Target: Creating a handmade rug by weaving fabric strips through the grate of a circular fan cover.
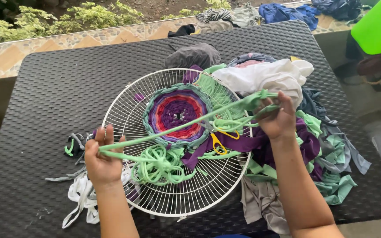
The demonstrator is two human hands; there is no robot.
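A round white wire fan guard (pixel 133 99) lies on a dark woven table (pixel 58 88). Woven into its middle is a round mat (pixel 176 113) of purple, red and teal fabric rings. My left hand (pixel 102 161) grips one end of a light green fabric strip (pixel 173 129). My right hand (pixel 278 118) holds the other end, bunched with more green strips. The strip runs taut across the guard. A coil of green strip (pixel 157 164) rests on the guard's near side. Yellow-handled scissors (pixel 219 141) lie on the wires under the strip.
A heap of fabric pieces (pixel 327 150), green, purple, grey and white, lies right of the guard. White and grey scraps (pixel 79 191) lie by my left wrist. More clothes (pixel 261 13) sit on a tiled ledge behind. A bright green object (pixel 380 26) is at top right.
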